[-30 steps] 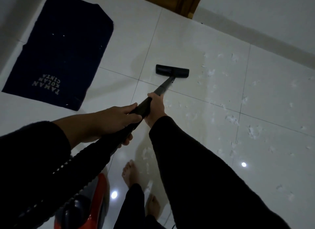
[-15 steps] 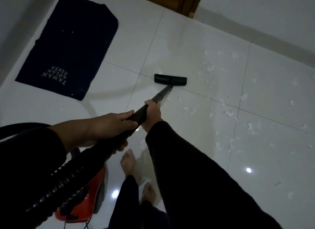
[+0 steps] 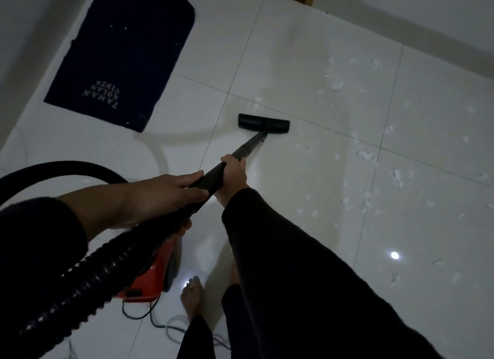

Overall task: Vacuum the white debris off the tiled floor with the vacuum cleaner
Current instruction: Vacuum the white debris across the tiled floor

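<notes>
Gripping the black wand (image 3: 242, 151) of the vacuum cleaner, both hands are wrapped around it: the left hand (image 3: 171, 195) has its grip closed over the wand where the ribbed hose (image 3: 88, 273) joins, and the right hand (image 3: 234, 175) has its grip closed around the tube just ahead of it. The wand slants down to the flat black floor head (image 3: 263, 123), which rests on the white tiled floor (image 3: 294, 51) close to a grout line. White debris (image 3: 366, 155) lies scattered over the tiles to the right of the head, apart from it. The red vacuum body (image 3: 151, 278) sits on the floor beneath the left hand, beside a bare foot (image 3: 191, 294). A dark blue mat (image 3: 128, 51) with pale lettering lies at upper left.
</notes>
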